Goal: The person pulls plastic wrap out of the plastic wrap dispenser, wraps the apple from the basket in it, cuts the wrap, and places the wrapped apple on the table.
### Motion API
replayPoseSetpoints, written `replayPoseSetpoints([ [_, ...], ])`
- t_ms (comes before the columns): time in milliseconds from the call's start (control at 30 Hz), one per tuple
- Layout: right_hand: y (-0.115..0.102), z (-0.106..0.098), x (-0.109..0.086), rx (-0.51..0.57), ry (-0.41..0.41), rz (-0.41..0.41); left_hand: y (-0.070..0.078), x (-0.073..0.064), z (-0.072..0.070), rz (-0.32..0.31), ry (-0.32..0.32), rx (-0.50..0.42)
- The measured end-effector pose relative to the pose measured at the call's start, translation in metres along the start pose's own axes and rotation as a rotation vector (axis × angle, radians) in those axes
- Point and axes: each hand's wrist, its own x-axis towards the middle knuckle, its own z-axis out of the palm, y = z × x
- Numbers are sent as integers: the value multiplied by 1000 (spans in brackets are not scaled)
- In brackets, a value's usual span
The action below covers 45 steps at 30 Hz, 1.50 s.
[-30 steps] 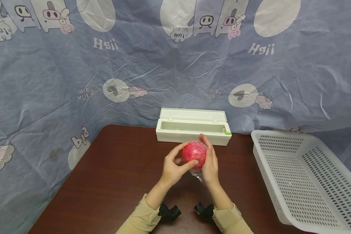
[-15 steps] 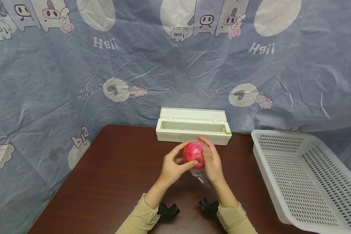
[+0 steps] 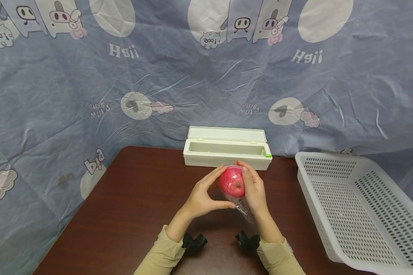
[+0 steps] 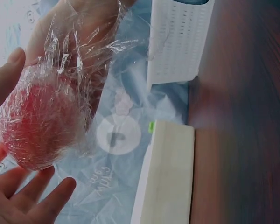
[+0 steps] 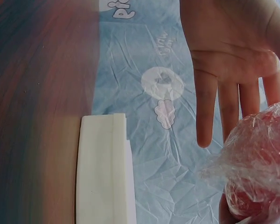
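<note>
A red apple (image 3: 232, 181) wrapped in clear cling film (image 3: 240, 206) is held up over the table, its stem hollow facing me. My right hand (image 3: 256, 191) grips it from the right side, thumb lying across the near surface. On the other side, my left hand (image 3: 199, 198) is spread wide, with its thumb below and apart from the apple. Its fingertips reach the apple's upper left edge in the head view. Loose film bunches beside the apple (image 4: 39, 116) in the left wrist view. Long straight left-hand fingers (image 5: 205, 107) show in the right wrist view.
Behind the hands, a long white box (image 3: 227, 160) stands with its lid (image 3: 227, 134) raised and a green piece (image 3: 268, 156) at its right end. A white perforated basket (image 3: 316, 214) sits at the right on the brown table (image 3: 134, 198). Patterned blue fabric (image 3: 192, 88) hangs behind.
My left thumb has come off the apple and the left hand has opened wider. The apple has shifted slightly right and turned in my right hand, so its stem hollow shows more.
</note>
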Motion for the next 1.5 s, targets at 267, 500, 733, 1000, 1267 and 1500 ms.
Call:
replayPoseSetpoints([
  [267, -2, 1, -1, -16, -37, 1, -2, 0, 0, 64, 25, -32],
  [500, -2, 0, 0, -28, -112, -62, -6, 0, 2, 49, 93, -157],
  [733, -5, -3, 0, -30, -220, -123, -6, 1, 2, -20, 153, -194],
  [1000, -6, -4, 0, -74, -157, -31, 1, 0, -2, -40, 112, -25],
  [1267, -7, -3, 0, -41, -115, -3, -1, 0, -1, 64, 64, 11],
  [1500, -6, -2, -1, -35, -126, 45, 0, -1, -2, 66, 49, 12],
])
